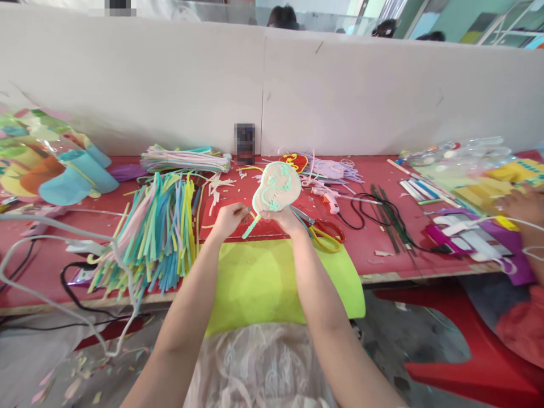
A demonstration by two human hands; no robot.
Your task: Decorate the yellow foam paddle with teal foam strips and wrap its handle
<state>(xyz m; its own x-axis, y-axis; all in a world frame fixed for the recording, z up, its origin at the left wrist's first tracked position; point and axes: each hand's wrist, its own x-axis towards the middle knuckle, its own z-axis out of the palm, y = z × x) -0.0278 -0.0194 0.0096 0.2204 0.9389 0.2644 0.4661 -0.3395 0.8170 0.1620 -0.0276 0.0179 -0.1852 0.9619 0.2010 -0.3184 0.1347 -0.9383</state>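
Observation:
A fan-shaped craft piece (278, 184) made of fuzzy stems is held up over the table. Its face is pale with mint-green curls and a mint-green rim, and a short mint handle (250, 228) slants down to the left. My right hand (284, 219) is closed on the lower edge of the fan. Just left of the handle, my left hand (232, 219) has its fingers pinched together; what they hold, if anything, is too small to tell. Beneath both hands lies a red board (244, 231). Scissors with yellow and red handles (329, 238) rest by my right wrist.
Bundled fuzzy stems (157, 232) spread across the left, with more (187, 158) behind. A glue gun (327, 198) with a black cord lies right. A lime-green sheet (259, 283) hangs over the table edge. Another person's hand (525, 204) is at far right. A white partition (170, 85) stands behind.

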